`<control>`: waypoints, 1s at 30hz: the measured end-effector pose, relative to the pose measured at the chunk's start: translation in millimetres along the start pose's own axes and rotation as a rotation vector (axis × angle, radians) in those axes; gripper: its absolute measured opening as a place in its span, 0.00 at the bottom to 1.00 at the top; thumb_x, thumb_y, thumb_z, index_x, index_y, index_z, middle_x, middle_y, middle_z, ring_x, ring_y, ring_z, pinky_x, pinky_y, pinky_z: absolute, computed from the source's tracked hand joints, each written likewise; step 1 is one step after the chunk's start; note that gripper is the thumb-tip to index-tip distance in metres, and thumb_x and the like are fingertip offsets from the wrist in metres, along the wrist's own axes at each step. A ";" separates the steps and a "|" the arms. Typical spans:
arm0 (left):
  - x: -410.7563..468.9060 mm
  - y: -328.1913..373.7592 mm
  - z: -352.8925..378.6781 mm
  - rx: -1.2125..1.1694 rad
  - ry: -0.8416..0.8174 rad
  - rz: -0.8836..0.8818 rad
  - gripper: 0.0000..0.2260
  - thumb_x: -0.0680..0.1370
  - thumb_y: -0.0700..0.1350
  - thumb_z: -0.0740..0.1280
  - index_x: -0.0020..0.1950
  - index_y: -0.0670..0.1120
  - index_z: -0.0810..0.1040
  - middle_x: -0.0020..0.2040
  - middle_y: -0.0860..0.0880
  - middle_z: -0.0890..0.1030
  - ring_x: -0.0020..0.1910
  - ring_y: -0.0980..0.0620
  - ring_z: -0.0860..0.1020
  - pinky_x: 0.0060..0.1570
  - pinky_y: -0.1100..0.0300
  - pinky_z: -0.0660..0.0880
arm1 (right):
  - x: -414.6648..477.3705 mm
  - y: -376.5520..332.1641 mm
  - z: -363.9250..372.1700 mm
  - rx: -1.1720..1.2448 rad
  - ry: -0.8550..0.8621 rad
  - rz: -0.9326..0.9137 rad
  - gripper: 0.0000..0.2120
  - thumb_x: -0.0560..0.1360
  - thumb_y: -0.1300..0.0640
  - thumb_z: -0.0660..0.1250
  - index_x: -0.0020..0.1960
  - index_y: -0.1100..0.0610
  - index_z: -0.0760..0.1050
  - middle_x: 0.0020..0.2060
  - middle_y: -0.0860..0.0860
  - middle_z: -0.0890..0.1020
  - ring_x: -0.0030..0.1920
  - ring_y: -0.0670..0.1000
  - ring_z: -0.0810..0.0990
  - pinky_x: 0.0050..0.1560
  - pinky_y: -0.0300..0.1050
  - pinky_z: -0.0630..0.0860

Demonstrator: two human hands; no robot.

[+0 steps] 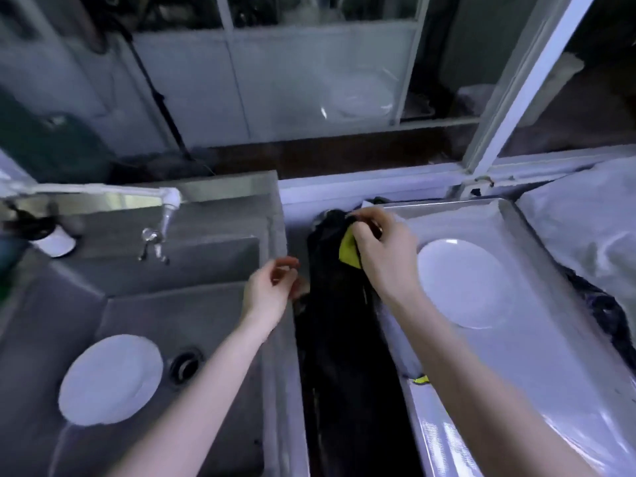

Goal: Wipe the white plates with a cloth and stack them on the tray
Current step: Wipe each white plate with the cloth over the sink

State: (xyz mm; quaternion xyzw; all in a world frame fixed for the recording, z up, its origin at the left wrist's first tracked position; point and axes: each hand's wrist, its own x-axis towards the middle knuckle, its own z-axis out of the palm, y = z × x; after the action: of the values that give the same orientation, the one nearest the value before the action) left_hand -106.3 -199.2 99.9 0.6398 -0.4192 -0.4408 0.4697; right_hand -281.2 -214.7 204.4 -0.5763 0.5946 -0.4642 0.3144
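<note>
One white plate (463,282) lies on the metal tray (537,366) at the right. A second white plate (110,380) lies in the grey sink (179,311) at the lower left, beside the drain. My right hand (382,253) is closed on a yellow cloth (349,251), held over a dark gap between sink and tray, just left of the tray plate. My left hand (272,287) hovers over the sink's right rim with its fingers loosely curled and nothing in it.
A tap (161,228) hangs over the sink's back left. Black material (337,339) fills the gap between sink and tray. White plastic sheeting (592,228) lies right of the tray. A window frame (516,98) stands behind.
</note>
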 end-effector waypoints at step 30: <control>74.9 -313.5 -423.6 0.912 -0.030 -0.466 0.29 0.79 0.50 0.70 0.79 0.49 0.65 0.78 0.43 0.65 0.76 0.42 0.63 0.72 0.50 0.63 | -50.1 43.2 382.3 -0.680 -0.506 0.121 0.10 0.77 0.61 0.64 0.54 0.53 0.81 0.51 0.53 0.81 0.48 0.51 0.74 0.48 0.42 0.67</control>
State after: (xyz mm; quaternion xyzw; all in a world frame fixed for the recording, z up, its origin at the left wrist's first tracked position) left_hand 357.3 -107.3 -145.0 0.8498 -0.4219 -0.3150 0.0261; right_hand 56.1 -242.3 14.8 -0.7068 0.6509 -0.0665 0.2691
